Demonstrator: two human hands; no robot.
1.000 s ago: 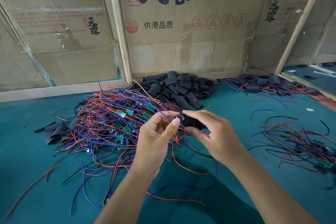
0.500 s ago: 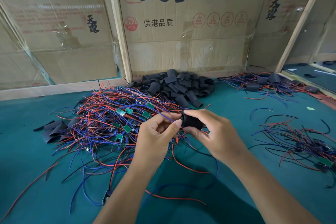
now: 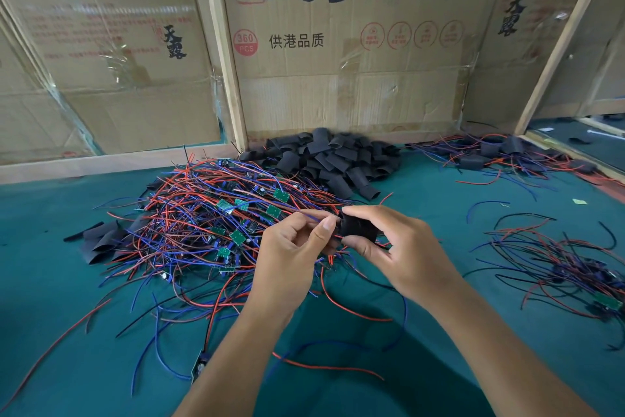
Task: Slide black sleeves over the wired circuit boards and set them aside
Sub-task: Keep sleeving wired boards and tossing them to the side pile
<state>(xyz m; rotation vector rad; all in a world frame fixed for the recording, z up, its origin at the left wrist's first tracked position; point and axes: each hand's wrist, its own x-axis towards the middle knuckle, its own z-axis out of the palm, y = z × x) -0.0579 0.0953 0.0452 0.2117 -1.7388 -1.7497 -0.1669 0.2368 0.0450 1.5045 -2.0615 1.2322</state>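
Above the tangled pile of wired circuit boards (image 3: pixel 216 223), the right hand (image 3: pixel 399 254) pinches a black sleeve (image 3: pixel 358 230) at its end, apparently to hold it steady, while the left hand (image 3: pixel 291 257) pinches the wires feeding into it, the board itself hidden.

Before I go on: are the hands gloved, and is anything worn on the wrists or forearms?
No gloves: the left hand and right hand are both bare. Both forearms are bare as far as the frame shows, with no sleeves, watch, bracelet or rings visible. Fingernails are short and unpainted.
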